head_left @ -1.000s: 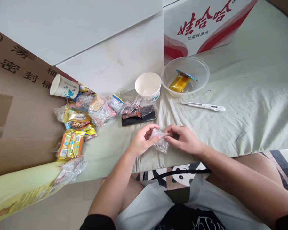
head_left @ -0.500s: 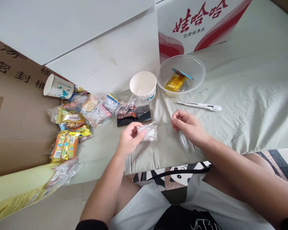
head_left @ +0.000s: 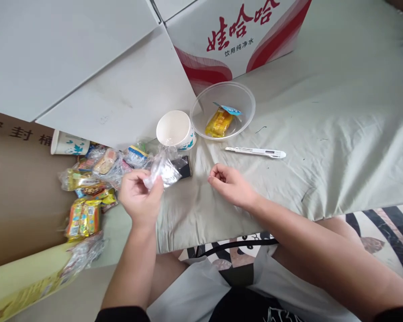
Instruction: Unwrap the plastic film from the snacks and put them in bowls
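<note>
My left hand [head_left: 139, 194] pinches a crinkled clear plastic bag [head_left: 166, 172] between thumb and fingers, raised above the cloth. The bag partly covers a flat black object [head_left: 185, 167] lying behind it. My right hand [head_left: 230, 182] rests over the cloth with its fingers curled in, and nothing shows in them. Beyond it lies a white utility knife [head_left: 257, 153], its tip pointing left. A clear plastic bowl [head_left: 246, 117] behind the knife contains a yellow snack packet [head_left: 219, 124] and a blue-edged piece of packaging [head_left: 230, 108].
A white paper bowl [head_left: 174, 129] stands left of the plastic bowl. Several wrapped snacks [head_left: 83, 217] are heaped at the left, with a tipped paper cup [head_left: 70, 143] behind them. Cartons, including a red-and-white box [head_left: 235, 49], wall off the back. Pale cloth [head_left: 339, 147] covers the surface.
My left hand has moved left with the plastic bag, toward the snack heap. The view has shifted, and my right hand keeps its curled pose near the knife.
</note>
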Demonstrator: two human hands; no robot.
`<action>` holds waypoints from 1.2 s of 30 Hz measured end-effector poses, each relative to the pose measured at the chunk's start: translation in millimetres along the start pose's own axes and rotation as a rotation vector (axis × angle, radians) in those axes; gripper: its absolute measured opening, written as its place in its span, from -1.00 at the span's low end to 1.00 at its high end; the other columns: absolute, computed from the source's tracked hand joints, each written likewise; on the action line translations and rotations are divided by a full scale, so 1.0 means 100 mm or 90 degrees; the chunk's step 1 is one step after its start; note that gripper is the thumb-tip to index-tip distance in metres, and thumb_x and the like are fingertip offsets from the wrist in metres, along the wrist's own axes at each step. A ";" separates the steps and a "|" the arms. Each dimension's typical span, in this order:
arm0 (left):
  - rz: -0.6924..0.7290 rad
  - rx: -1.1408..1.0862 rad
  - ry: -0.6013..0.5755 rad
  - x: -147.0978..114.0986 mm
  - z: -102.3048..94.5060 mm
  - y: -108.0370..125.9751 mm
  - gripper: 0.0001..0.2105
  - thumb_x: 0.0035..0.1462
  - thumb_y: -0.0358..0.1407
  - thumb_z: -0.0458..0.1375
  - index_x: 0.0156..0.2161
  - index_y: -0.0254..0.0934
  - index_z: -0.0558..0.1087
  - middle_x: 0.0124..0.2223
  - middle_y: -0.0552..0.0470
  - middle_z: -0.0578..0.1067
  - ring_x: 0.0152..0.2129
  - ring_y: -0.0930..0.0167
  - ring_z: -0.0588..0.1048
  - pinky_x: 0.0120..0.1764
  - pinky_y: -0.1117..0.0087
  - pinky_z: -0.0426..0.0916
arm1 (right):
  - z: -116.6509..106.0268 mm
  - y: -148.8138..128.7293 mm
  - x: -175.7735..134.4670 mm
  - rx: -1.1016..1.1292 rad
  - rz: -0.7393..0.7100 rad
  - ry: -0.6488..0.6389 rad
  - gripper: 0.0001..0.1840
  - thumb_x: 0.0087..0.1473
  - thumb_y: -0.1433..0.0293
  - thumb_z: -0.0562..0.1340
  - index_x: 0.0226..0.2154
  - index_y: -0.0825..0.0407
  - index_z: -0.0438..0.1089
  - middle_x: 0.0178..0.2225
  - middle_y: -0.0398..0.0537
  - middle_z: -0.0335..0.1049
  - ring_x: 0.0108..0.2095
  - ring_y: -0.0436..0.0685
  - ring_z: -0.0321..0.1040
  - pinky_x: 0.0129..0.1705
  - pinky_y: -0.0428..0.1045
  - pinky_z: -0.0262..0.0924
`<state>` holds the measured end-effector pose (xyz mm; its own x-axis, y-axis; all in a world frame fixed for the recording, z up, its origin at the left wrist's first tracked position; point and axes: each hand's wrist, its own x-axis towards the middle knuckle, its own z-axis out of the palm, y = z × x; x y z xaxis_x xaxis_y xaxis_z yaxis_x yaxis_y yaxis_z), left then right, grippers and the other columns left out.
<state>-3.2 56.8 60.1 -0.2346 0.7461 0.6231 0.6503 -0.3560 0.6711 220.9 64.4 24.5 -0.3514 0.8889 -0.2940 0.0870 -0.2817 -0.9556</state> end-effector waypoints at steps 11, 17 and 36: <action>0.014 0.463 -0.383 1.22 0.88 0.03 -0.81 -0.14 -0.50 0.19 -0.39 -0.17 0.37 -0.43 0.03 0.45 -0.32 0.21 0.51 -0.13 0.21 0.37 | 0.03 0.01 0.00 0.012 -0.009 -0.023 -0.90 0.06 0.34 0.17 -0.45 -0.02 0.26 -0.50 -0.22 0.32 -0.45 0.01 0.23 -0.38 -0.05 0.09; -0.144 0.507 -0.735 1.34 1.30 -0.08 -0.78 -0.23 -0.42 0.29 -0.35 -0.25 0.54 -0.34 -0.09 0.61 -0.27 0.11 0.56 -0.11 0.19 0.41 | 0.01 -0.04 -0.01 -0.001 -0.009 -0.027 -0.90 0.08 0.37 0.17 -0.45 -0.02 0.26 -0.50 -0.24 0.32 -0.46 0.00 0.23 -0.35 -0.04 0.10; -0.028 0.458 -0.504 0.19 -0.14 -0.34 -0.41 0.04 -0.12 0.34 0.16 -0.26 0.40 0.26 -0.22 0.38 0.25 0.09 0.33 0.29 0.10 0.24 | 0.09 -0.01 -0.13 -0.034 -0.042 -0.025 -0.90 0.06 0.35 0.16 -0.46 -0.01 0.25 -0.53 -0.25 0.29 -0.48 0.00 0.20 -0.39 -0.04 0.06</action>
<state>-39.6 75.1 55.1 0.0994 0.9950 -0.0071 0.9865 -0.0976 0.1316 217.2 49.4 29.5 -0.3943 0.8898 -0.2298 0.1122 -0.2016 -0.9730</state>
